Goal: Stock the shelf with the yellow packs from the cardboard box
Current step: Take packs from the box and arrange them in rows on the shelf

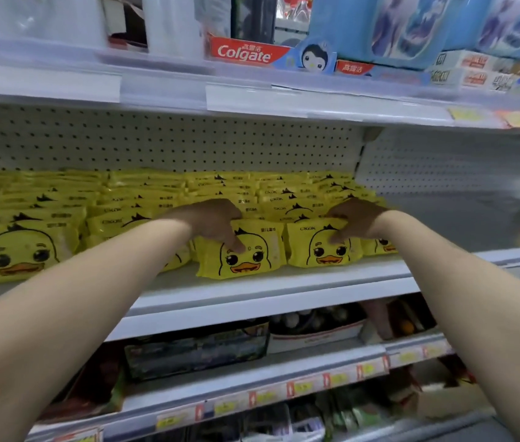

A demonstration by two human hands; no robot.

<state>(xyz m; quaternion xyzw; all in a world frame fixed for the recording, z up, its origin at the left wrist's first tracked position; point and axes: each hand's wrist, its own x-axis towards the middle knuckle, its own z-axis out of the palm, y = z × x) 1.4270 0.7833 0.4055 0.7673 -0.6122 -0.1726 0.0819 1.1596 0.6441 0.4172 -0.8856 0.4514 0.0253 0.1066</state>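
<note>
Rows of yellow packs with a duck face stand on the white middle shelf (252, 283). My left hand (210, 218) grips the top of one front pack (245, 260), thumb on its face. My right hand (356, 218) grips the top of the neighbouring front pack (325, 250), thumb on its front. Both packs stand upright at the shelf's front edge, close side by side. More yellow packs (19, 250) fill the shelf to the left and behind. The cardboard box is not in view.
The right part of the middle shelf (462, 218) is bare. Above, a shelf holds Colgate boxes (242, 52) and blue packages (395, 30). Below, shelves carry dark packaged goods (194, 349) and price tags (300, 389). A perforated back panel (156, 141) stands behind the packs.
</note>
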